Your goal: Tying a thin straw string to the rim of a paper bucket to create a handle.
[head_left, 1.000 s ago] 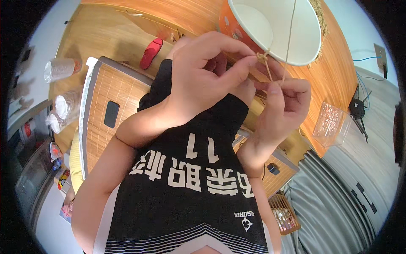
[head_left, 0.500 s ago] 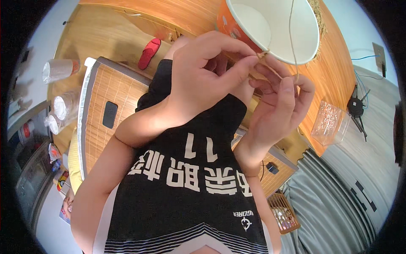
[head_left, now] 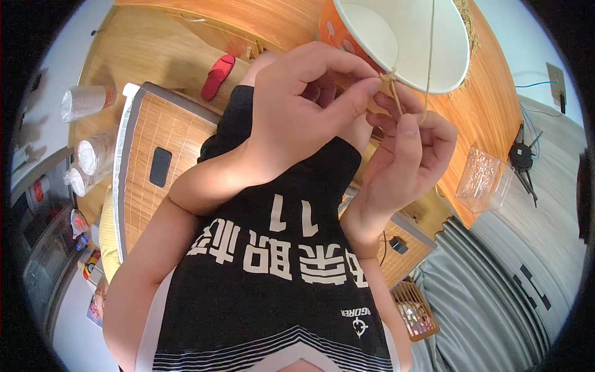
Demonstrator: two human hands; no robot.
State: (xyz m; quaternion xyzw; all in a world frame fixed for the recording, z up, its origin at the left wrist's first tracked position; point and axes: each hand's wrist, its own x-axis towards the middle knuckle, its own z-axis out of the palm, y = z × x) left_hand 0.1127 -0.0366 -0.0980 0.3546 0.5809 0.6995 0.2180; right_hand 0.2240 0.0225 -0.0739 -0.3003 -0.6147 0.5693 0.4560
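Beside the rim of a large orange-and-white paper bucket, both my hands are working on thin tan twine. My left hand is closed, its thumb and index finger pinching the twine by a small knot or loop. A short strand runs from that knot down to my right hand, whose thumb and index finger press it together. Another length of the twine rises from my right fingers across the bucket's white inside and out of the top of view. The other fingers of my right hand are curled.
The bucket rests on a wooden table, with straw-like fibre behind it. A clear plastic box and a black router are at the right. On the left are a phone on a bamboo mat, stacked plastic cups and a red slipper.
The knot has come further out of my left fingertips, and more of the strand between the hands shows. My right thumb has shifted slightly left.
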